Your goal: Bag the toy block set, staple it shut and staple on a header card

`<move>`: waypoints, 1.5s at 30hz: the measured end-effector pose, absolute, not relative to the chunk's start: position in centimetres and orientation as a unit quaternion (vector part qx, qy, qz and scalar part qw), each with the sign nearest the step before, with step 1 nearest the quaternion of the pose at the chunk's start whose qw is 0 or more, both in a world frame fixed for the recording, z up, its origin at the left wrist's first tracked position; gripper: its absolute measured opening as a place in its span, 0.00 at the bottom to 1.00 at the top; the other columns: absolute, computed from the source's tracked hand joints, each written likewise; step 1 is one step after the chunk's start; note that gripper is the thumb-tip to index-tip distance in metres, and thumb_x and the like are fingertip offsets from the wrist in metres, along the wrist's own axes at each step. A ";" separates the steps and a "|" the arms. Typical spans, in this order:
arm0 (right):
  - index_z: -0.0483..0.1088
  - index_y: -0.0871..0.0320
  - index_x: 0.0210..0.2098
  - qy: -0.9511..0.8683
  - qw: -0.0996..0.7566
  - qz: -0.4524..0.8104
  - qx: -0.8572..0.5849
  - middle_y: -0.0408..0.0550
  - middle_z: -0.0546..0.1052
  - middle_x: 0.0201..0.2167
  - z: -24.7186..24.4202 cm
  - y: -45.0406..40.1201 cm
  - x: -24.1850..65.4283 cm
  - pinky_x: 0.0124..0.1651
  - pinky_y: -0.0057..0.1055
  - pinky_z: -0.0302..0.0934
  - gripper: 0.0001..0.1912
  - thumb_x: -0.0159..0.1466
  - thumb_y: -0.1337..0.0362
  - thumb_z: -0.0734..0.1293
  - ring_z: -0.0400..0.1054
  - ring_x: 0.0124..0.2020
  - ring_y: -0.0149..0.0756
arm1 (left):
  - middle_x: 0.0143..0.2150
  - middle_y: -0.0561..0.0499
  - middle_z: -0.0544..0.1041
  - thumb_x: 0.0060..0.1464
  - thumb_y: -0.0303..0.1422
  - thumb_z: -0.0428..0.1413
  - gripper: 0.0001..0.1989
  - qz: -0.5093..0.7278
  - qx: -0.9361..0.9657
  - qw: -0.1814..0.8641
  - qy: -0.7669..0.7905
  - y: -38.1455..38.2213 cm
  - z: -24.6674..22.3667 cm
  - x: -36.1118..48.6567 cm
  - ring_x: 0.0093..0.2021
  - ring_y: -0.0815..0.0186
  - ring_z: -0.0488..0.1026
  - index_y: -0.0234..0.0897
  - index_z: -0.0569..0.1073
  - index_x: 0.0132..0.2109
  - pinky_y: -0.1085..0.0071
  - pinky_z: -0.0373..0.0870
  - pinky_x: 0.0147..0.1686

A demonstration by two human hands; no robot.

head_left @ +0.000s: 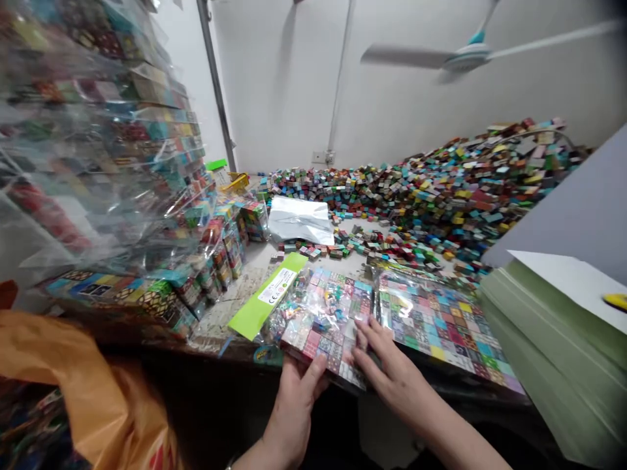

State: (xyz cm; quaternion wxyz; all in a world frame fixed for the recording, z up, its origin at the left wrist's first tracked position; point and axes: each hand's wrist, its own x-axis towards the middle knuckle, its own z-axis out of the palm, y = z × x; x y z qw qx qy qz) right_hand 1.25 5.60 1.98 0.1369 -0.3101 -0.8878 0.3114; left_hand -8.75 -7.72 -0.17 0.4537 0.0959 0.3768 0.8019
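A clear plastic bag of patterned cubes (326, 297) juts over the table's near edge, with a bright green header card (268, 297) at its left. My left hand (296, 398) grips the bag's near edge, thumb on top and fingers underneath, partly hidden. Stretched across the bag's right side, the fingers of my right hand (386, 359) rest on the plastic. A wrapped block of small coloured cubes (443, 320) lies directly to the right of the bag.
Loose cubes (455, 189) form a large heap against the wall. Stacks of plastic-wrapped cubes (142, 150) rise on the left. A white sheet (301, 220) lies behind the bag. An orange bag (93, 385) hangs at near left; pale green sheets (563, 346) are stacked at right.
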 end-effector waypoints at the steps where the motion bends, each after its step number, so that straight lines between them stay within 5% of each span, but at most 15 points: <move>1: 0.62 0.60 0.57 -0.894 0.157 0.304 -0.288 0.57 0.59 0.61 2.5 5.4 2.5 0.61 0.47 0.48 0.28 0.63 0.53 0.55 0.47 0.63 0.46 | 0.61 0.43 0.63 0.57 0.33 0.54 0.29 0.799 0.093 0.452 0.386 -7.7 -0.2 -8.8 0.58 0.55 0.62 0.42 0.52 0.62 0.58 0.63 0.56; 5: 0.71 0.51 0.42 -0.898 0.224 0.221 -0.308 0.48 0.76 0.42 3.9 6.2 8.4 0.46 0.35 0.67 0.15 0.61 0.54 0.60 0.70 0.45 0.40 | 0.60 0.45 0.64 0.55 0.34 0.55 0.29 0.790 0.070 0.437 0.424 -7.8 -0.9 -9.0 0.58 0.55 0.63 0.44 0.55 0.61 0.62 0.67 0.51; 9: 0.72 0.52 0.31 -0.890 0.176 0.189 -0.375 0.44 0.78 0.30 1.6 9.4 11.5 0.33 0.31 0.69 0.13 0.60 0.55 0.59 0.73 0.32 0.37 | 0.58 0.47 0.66 0.54 0.34 0.57 0.28 0.781 0.055 0.432 0.448 -7.8 -1.4 -8.9 0.55 0.57 0.66 0.44 0.56 0.60 0.65 0.69 0.49; 17: 0.75 0.54 0.35 -0.881 0.203 0.158 -0.397 0.49 0.78 0.39 -1.4 16.6 6.4 0.45 0.41 0.67 0.16 0.57 0.63 0.56 0.73 0.41 0.44 | 0.58 0.44 0.65 0.52 0.38 0.57 0.28 0.759 0.064 0.423 0.492 -7.6 -0.3 -7.7 0.55 0.54 0.65 0.42 0.57 0.58 0.62 0.71 0.45; 22: 0.73 0.64 0.42 -0.873 0.202 0.151 -0.418 0.61 0.75 0.45 0.2 18.3 3.8 0.51 0.48 0.62 0.20 0.59 0.64 0.55 0.69 0.48 0.51 | 0.44 0.41 0.70 0.49 0.46 0.57 0.28 0.664 0.104 0.523 0.524 -6.5 -1.0 -6.2 0.39 0.61 0.73 0.30 0.62 0.50 0.65 0.72 0.38; 25: 0.70 0.63 0.46 -0.886 0.197 0.166 -0.385 0.57 0.74 0.46 1.1 16.1 3.6 0.50 0.41 0.64 0.21 0.63 0.58 0.54 0.69 0.48 0.46 | 0.37 0.44 0.69 0.47 0.50 0.56 0.29 0.591 0.166 0.614 0.496 -5.6 -1.9 -5.2 0.33 0.66 0.72 0.28 0.64 0.45 0.69 0.70 0.32; 28: 0.68 0.59 0.48 -0.904 0.196 0.176 -0.336 0.53 0.74 0.47 1.1 13.7 3.7 0.50 0.36 0.64 0.22 0.63 0.52 0.56 0.68 0.48 0.41 | 0.37 0.48 0.70 0.48 0.46 0.58 0.26 0.542 0.244 0.650 0.474 -5.0 -2.4 -4.9 0.31 0.69 0.72 0.31 0.64 0.47 0.70 0.69 0.31; 33: 0.65 0.62 0.51 -0.911 0.216 0.155 -0.315 0.57 0.72 0.46 -0.2 13.1 3.7 0.50 0.42 0.61 0.22 0.64 0.56 0.54 0.66 0.47 0.44 | 0.41 0.46 0.75 0.49 0.39 0.59 0.20 0.419 0.372 0.701 0.440 -6.7 -0.2 -6.8 0.35 0.68 0.73 0.36 0.70 0.48 0.70 0.68 0.37; 37: 0.68 0.61 0.50 -0.917 0.233 0.118 -0.301 0.60 0.70 0.45 -0.1 13.1 3.3 0.50 0.46 0.59 0.21 0.64 0.60 0.55 0.63 0.48 0.48 | 0.42 0.42 0.77 0.49 0.36 0.59 0.16 0.442 0.321 0.724 0.421 -9.8 3.1 -9.8 0.38 0.63 0.76 0.36 0.73 0.46 0.73 0.68 0.34; 40: 0.70 0.62 0.47 -0.923 0.236 0.091 -0.288 0.61 0.67 0.47 0.7 12.5 2.8 0.52 0.45 0.56 0.18 0.63 0.64 0.55 0.60 0.50 0.49 | 0.37 0.40 0.78 0.50 0.36 0.58 0.13 0.531 0.259 0.673 0.445 -11.4 4.0 -12.8 0.31 0.61 0.77 0.34 0.74 0.42 0.74 0.68 0.24; 43: 0.72 0.61 0.42 -0.930 0.222 0.080 -0.282 0.58 0.70 0.43 1.5 11.9 2.4 0.48 0.41 0.58 0.16 0.63 0.66 0.55 0.62 0.45 0.46 | 0.27 0.51 0.75 0.50 0.38 0.58 0.11 0.716 0.162 0.396 0.551 -11.5 2.6 -15.9 0.19 0.73 0.69 0.35 0.72 0.37 0.82 0.59 0.14; 45: 0.72 0.60 0.38 -0.935 0.202 0.079 -0.282 0.55 0.72 0.37 2.0 11.7 2.1 0.44 0.39 0.59 0.14 0.63 0.66 0.56 0.64 0.40 0.44 | 0.32 0.52 0.74 0.47 0.38 0.61 0.16 0.734 0.122 0.236 0.625 -10.8 1.2 -17.2 0.27 0.72 0.71 0.36 0.71 0.41 0.82 0.65 0.21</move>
